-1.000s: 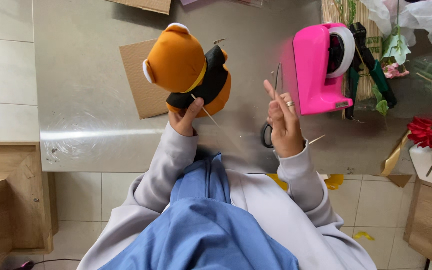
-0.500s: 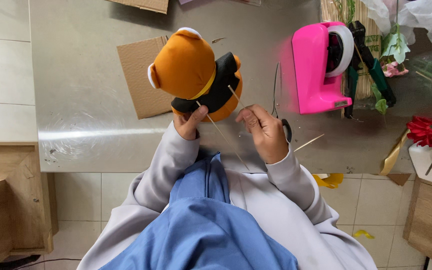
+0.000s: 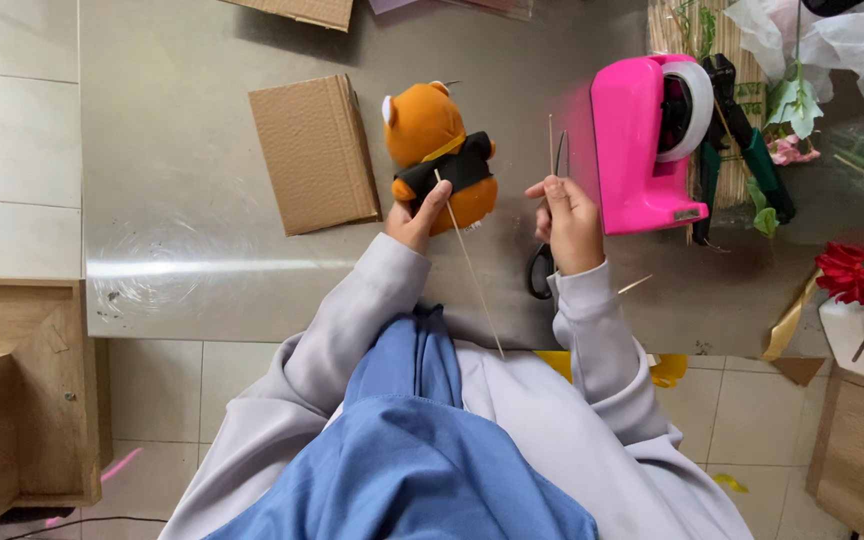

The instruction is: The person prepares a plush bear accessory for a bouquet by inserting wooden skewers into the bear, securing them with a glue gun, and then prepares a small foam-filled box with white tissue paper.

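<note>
The orange plush bear [image 3: 437, 150] in its black outfit lies on the grey desk [image 3: 202, 120], head toward 11 o'clock, just right of a flat piece of brown cardboard [image 3: 314, 152]. The left hand [image 3: 417, 220] closes on the bear's lower end and pinches a thin wooden skewer [image 3: 472, 270] against it; the stick slants away toward 5 o'clock, reaching the desk's near edge. At 3 o'clock from the bear, close by, the right hand [image 3: 567, 222] grips a pair of black-handled scissors [image 3: 544, 265], blades pointing to 12 o'clock, with a second thin stick [image 3: 550, 140] standing up just beside them. Immediately beyond that hand, at 2 o'clock, sits a bright pink tape dispenser [image 3: 642, 145]. Farther toward 3 o'clock lie green-handled pliers [image 3: 752, 160] and a red flower [image 3: 852, 275], well apart from the bear.
</note>
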